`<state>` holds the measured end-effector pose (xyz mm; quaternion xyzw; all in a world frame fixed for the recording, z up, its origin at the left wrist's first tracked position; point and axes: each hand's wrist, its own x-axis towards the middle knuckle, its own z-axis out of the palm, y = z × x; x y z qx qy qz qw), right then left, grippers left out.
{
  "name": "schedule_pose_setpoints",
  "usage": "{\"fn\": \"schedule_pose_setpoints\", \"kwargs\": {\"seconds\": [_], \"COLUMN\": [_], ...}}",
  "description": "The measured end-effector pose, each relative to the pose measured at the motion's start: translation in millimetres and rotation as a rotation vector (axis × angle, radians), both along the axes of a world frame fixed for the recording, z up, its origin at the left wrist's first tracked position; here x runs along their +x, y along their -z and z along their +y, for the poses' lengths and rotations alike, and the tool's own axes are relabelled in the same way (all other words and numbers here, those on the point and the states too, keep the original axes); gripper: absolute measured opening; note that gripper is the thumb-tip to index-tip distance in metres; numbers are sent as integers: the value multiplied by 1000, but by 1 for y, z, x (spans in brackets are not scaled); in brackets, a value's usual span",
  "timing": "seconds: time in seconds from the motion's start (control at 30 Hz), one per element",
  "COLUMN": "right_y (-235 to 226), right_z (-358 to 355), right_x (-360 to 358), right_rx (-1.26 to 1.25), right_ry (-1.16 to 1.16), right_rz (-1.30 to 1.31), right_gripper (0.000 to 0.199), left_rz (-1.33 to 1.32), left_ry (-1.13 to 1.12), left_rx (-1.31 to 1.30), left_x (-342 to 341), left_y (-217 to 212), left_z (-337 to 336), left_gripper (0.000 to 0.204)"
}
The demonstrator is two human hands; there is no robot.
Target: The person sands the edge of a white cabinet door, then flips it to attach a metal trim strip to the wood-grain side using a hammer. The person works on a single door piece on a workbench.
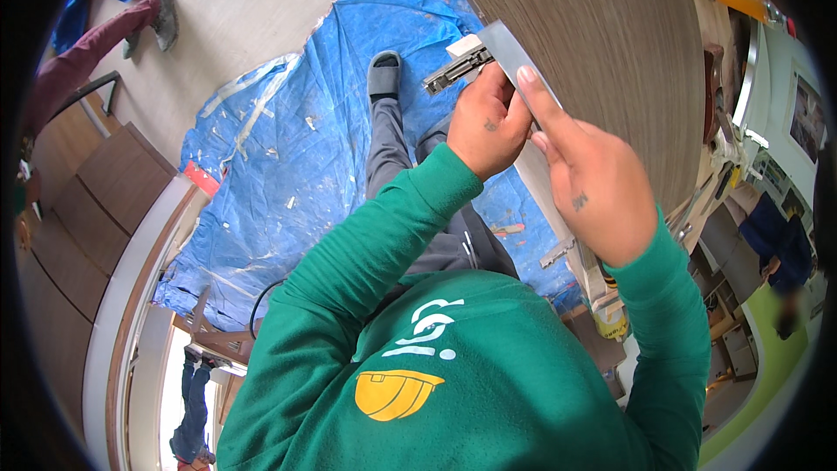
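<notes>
A brown wood-grain panel [602,44] lies on its support at my right, its edge toward me. A metal cabinet hinge [458,70] juts out from that edge over the floor. My left hand [488,126] is closed at the hinge's inner end, its fingertips partly hidden by a flat metal strip [514,57]. My right hand [597,183] grips this strip, index finger stretched along it, and holds it slanting across the panel's edge. Nearer to me, a second hinge [558,253] sticks out from the same edge.
Blue plastic sheeting [288,157], dotted with scraps, covers the floor under my slippered foot [384,76]. Brown panels [113,183] stand at the left. Tools [719,183] lie beyond the panel at right. Other people's legs [105,39] show at upper left, and a person [776,244] at far right.
</notes>
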<state>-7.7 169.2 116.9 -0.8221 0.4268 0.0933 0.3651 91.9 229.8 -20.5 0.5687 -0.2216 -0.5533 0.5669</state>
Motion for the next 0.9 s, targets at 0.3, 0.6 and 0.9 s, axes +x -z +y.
{"fn": "schedule_pose_setpoints", "kwargs": {"seconds": [0.3, 0.6, 0.9], "right_y": [-10, -5, 1], "right_z": [-2, -2, -2], "right_x": [4, 1, -2], "right_rx": [68, 54, 21], "right_ry": [8, 6, 14], "right_rz": [83, 44, -40], "right_gripper": [65, 65, 66], "left_rz": [-12, 82, 25], "left_ry": [28, 2, 28], "left_rx": [-2, -18, 5], "left_x": [3, 2, 3], "left_y": [-3, -4, -3], "left_z": [1, 0, 0], "left_gripper": [19, 19, 20]}}
